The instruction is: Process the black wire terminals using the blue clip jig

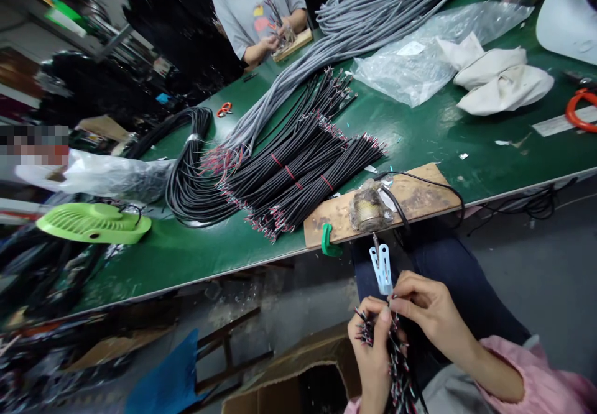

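My left hand (373, 345) is closed around a bundle of short black cables (398, 370) with stripped red and white ends, held over my lap. My right hand (426, 308) pinches the tip of one wire at the top of that bundle. Just above the fingers hangs a pale blue clothespin (382, 268) below a soldering tool fixed on a wooden board (420, 199), which lies on the edge of the green table (420, 134).
Piles of black cables (298, 171) and long grey cables (354, 28) cover the table. A plastic bag (420, 53), white cloth (499, 78), a green fan (93, 222) and orange scissors (224, 110) lie about. Another person (261, 16) works at the far end. A cardboard box (303, 377) stands below.
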A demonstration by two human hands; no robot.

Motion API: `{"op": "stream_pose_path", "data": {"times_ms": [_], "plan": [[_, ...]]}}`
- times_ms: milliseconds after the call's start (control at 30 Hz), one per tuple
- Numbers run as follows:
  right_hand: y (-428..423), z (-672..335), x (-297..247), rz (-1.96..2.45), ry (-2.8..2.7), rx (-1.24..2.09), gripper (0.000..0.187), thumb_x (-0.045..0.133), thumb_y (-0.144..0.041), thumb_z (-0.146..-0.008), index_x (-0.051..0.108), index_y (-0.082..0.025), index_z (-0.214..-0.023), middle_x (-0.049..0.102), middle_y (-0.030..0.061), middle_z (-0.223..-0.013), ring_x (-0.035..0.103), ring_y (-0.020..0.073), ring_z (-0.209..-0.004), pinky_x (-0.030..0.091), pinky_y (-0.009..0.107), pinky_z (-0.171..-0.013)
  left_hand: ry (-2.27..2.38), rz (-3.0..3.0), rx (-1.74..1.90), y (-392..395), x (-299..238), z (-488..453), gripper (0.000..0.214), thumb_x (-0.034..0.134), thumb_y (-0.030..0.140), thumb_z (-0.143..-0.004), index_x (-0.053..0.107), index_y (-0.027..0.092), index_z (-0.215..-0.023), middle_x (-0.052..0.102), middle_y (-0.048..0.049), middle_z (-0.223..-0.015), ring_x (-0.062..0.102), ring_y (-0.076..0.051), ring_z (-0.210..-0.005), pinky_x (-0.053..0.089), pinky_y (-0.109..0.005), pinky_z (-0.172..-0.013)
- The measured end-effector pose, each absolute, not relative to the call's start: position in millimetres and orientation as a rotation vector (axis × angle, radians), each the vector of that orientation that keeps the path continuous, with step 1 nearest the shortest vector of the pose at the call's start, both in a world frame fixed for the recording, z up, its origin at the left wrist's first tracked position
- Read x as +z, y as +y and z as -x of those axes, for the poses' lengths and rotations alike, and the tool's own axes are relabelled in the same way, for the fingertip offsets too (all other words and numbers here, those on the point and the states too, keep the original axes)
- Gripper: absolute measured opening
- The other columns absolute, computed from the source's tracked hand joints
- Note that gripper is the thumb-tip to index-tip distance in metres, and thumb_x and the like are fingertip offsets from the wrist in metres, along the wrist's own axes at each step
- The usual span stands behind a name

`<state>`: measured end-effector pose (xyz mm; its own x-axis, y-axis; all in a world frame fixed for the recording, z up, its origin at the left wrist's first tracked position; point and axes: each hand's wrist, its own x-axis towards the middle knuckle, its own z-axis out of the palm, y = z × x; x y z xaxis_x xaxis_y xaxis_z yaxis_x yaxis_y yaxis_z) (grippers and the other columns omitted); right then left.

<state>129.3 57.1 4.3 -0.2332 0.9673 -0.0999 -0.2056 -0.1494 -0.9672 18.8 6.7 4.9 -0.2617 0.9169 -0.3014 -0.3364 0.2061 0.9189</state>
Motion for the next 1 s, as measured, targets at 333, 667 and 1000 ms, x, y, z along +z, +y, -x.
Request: {"op": "stream_pose_path", "data": {"times_ms": [333, 667, 1000], "plan": [[67, -139, 1, 0.641, -1.238, 1.624, 0.014, 0.067, -0.026, -0.088, 0.065, -0.019, -0.076, 0.056, 0.0029, -0.075, 0.047, 0.0203, -0.077, 0.038, 0.033, -0.072, 1.343, -0.891, 1.165, 17, 20, 5, 0.026, 0.076, 0.039, -0.076, 0.069, 0.016, -0.066, 0.06, -0.0004, -0.061, 0.054, -0.012, -0.052, 0.042, -0.023, -0.05], [104, -122, 9, 0.677, -0.808, 2.0, 0.044, 0.065, -0.058, -0.085, 0.065, -0.015, -0.075, 0.052, -0.0003, -0.069, 0.042, 0.0136, -0.065, 0.034, 0.026, -0.062, 1.402, -1.365, 1.317, 29, 51, 13, 0.006, 0.074, 0.015, -0.075, 0.074, 0.021, -0.072, 0.067, 0.0006, -0.062, 0.06, -0.013, -0.058, 0.045, -0.021, -0.058], [113, -109, 32, 0.651, -0.637, 2.098, 0.047, 0.074, -0.058, -0.076, 0.069, -0.012, -0.069, 0.057, 0.001, -0.063, 0.048, 0.0105, -0.055, 0.037, 0.021, -0.051, 1.452, -1.277, 1.399, 40, 50, 11, 0.007, 0.075, 0.016, -0.074, 0.074, 0.022, -0.071, 0.066, 0.0013, -0.063, 0.058, -0.012, -0.058, 0.044, -0.022, -0.059]]}}
